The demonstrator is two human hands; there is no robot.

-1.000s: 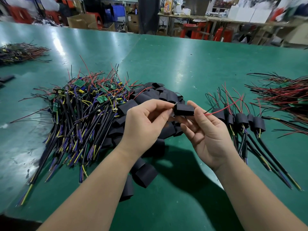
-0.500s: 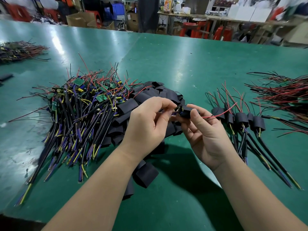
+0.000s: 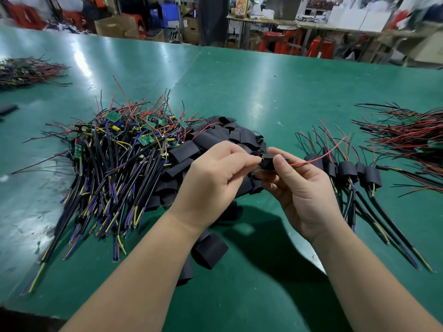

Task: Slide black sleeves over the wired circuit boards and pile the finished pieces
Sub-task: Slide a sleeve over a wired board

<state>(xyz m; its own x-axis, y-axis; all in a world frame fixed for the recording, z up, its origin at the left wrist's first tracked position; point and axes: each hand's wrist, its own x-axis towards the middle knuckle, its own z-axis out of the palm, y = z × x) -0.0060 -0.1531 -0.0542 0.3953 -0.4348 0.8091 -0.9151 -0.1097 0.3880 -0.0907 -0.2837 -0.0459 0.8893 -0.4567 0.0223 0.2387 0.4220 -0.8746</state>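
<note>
Above the middle of the green table [image 3: 275, 97], between both hands, we see one black sleeve [image 3: 268, 162], held off the surface and lying roughly crosswise. The right hand [image 3: 300, 188] grips it, thumb on top and fingers curled under. The left hand [image 3: 215, 178] pinches the sleeve's left mouth with thumb and forefinger, the other fingers curled in. A small yellowish bit shows at that mouth, too small for us to name. A red wire [image 3: 318, 155] runs out of the sleeve's right end, past the right thumb, toward the right.

Just behind and under the hands is a heap of loose sleeves [image 3: 225, 137], flat black tubes lying every way. One stray sleeve [image 3: 209, 250] lies beside the left forearm.

Left of the heap and touching it is the pile of bare wired boards [image 3: 115, 159]. The green boards sit at the far end, and the black cables with blue and yellow tips fan toward us.

Right of the right hand is a row of finished pieces [image 3: 347, 171], sleeves on, thin red and black leads pointing away, cables toward us. Further right we note a red-and-black wire bundle [image 3: 407, 135]. At the far left edge is another wire bundle [image 3: 26, 70].

The background is blurred: cardboard boxes [image 3: 115, 26] and red stools [image 3: 318, 46].
</note>
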